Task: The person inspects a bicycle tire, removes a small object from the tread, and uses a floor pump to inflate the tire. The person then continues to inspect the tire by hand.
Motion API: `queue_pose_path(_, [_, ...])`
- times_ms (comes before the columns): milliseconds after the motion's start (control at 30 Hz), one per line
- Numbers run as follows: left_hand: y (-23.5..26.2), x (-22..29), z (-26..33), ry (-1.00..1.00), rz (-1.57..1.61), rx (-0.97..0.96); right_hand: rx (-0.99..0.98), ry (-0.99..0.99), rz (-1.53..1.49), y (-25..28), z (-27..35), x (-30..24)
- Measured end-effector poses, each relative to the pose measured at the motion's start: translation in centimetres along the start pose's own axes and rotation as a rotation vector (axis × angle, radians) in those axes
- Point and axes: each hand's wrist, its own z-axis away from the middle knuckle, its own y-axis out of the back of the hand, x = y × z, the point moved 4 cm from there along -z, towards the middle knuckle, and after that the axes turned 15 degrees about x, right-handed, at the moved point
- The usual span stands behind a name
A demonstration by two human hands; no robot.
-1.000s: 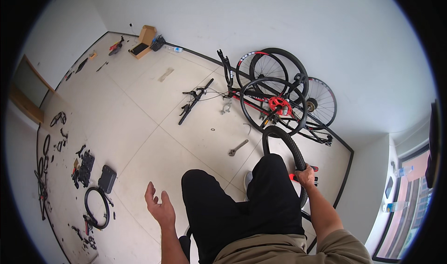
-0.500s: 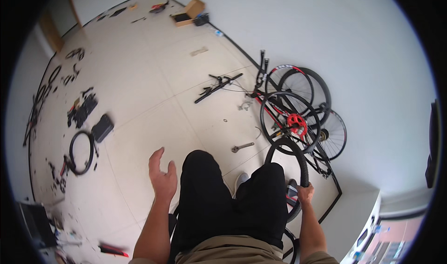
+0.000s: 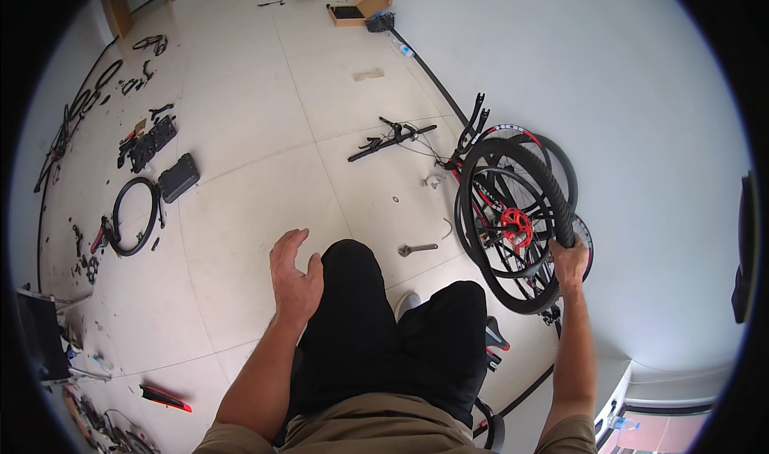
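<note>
My right hand [image 3: 570, 260] grips the rubber of a black bicycle tyre [image 3: 525, 166] and holds it up in front of a red and black bicycle frame with wheels [image 3: 513, 230] that leans on the white wall. My left hand [image 3: 293, 271] hovers open with spread fingers just above my left knee, holding nothing. A silver wrench [image 3: 416, 249] lies on the tiled floor just beyond my knees. A black handlebar with cables [image 3: 392, 140] lies further out on the floor.
A loose black tyre [image 3: 132, 215], a black case [image 3: 178, 177] and several small tools lie on the floor at left. An open cardboard box [image 3: 359, 6] stands by the far wall. A red and black part [image 3: 165, 398] lies near my left side.
My right hand has lifted the tyre from down beside my leg up to the height of the leaning wheels. The view has swung toward the floor. My left hand stayed open by my knee.
</note>
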Motion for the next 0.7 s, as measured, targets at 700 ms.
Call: queue_pose_path(700, [-0.9, 0.1, 0.3, 0.013, 0.019, -0.015, -0.288, -0.301, -0.169, -25.0, 19.4, 6.7])
